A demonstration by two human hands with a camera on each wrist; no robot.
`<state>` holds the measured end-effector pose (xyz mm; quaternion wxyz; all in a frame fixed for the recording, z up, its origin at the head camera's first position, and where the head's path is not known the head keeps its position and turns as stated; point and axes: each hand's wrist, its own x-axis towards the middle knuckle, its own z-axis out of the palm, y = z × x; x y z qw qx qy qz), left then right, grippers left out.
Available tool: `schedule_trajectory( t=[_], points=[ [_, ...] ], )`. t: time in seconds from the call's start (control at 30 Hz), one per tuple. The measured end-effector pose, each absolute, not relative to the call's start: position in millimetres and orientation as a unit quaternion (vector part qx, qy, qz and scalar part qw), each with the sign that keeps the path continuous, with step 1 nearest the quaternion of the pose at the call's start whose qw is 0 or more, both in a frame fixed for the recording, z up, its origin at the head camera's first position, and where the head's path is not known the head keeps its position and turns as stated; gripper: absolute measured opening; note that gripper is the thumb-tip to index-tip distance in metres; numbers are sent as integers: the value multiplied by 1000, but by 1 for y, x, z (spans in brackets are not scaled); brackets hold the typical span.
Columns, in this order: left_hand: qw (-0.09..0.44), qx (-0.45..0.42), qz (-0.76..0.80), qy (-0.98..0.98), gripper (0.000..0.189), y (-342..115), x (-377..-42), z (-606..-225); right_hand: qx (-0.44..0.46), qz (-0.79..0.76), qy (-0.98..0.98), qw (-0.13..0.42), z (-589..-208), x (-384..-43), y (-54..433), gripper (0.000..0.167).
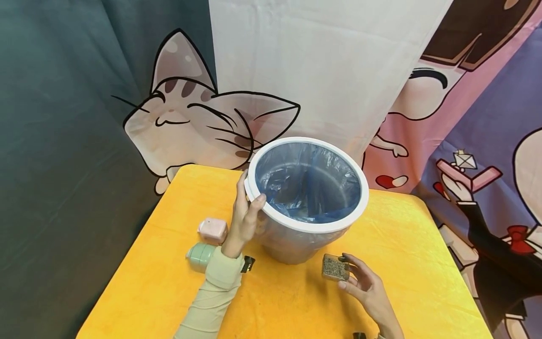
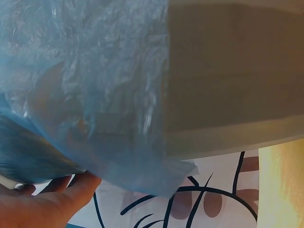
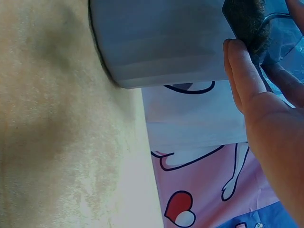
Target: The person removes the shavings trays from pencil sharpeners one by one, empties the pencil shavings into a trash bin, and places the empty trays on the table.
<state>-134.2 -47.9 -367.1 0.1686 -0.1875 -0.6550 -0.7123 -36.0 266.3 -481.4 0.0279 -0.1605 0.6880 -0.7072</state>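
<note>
A trash can [image 1: 292,247] with a white rim stands on the yellow table, lined with a blue plastic bag [image 1: 306,183]. At the rim's left side my left hand [image 1: 244,221] grips the edge, thumb on top and fingers outside. In the left wrist view, the loose liner edge [image 2: 118,95] hangs over the can's wall [image 2: 232,71]. In front of the can, to its right, my right hand [image 1: 367,288] pinches a small square clear box [image 1: 335,268] of dark, dried-looking bits between thumb and fingers. The right wrist view shows only part of that box [image 3: 247,21].
Left of my left forearm lie a pink container [image 1: 213,230] and a green container [image 1: 200,256], both small. The yellow tabletop [image 1: 161,287] spreads around the can. Behind it hangs a curtain [image 1: 330,70] printed with cartoon figures.
</note>
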Motion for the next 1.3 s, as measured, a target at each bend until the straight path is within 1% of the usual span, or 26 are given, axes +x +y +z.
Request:
schedule_trajectory(
  t=[0.2,0.47,0.7,0.8,0.93,1.03,1.17,1.3],
  points=[
    [166,-190,-712,-655,72,-48,-134,-367,-157,-704,692,18,-477,-37,268,65],
    [172,-191,-710,-655,71,-48,-134,-366,-112,-701,704,11,-469,-35,271,65],
    [175,-185,-705,-662,70,-49,-134,-366,-101,-691,716,-1,-465,-33,275,63],
    [172,-185,-708,-660,70,-50,-136,-370,-94,-695,712,-12,-463,-32,276,63],
    [178,-189,-708,-657,71,-50,-146,-387,-87,-712,696,-34,-461,-31,276,64],
    [179,-189,-706,-658,72,-49,-143,-382,-90,-716,690,-46,-459,-31,277,63],
    [171,-188,-709,-657,70,-49,-133,-366,-94,-718,688,-48,-456,-31,278,63],
    [173,-189,-707,-659,69,-49,-133,-366,-84,-717,690,-46,-454,-30,278,64]
  ],
)
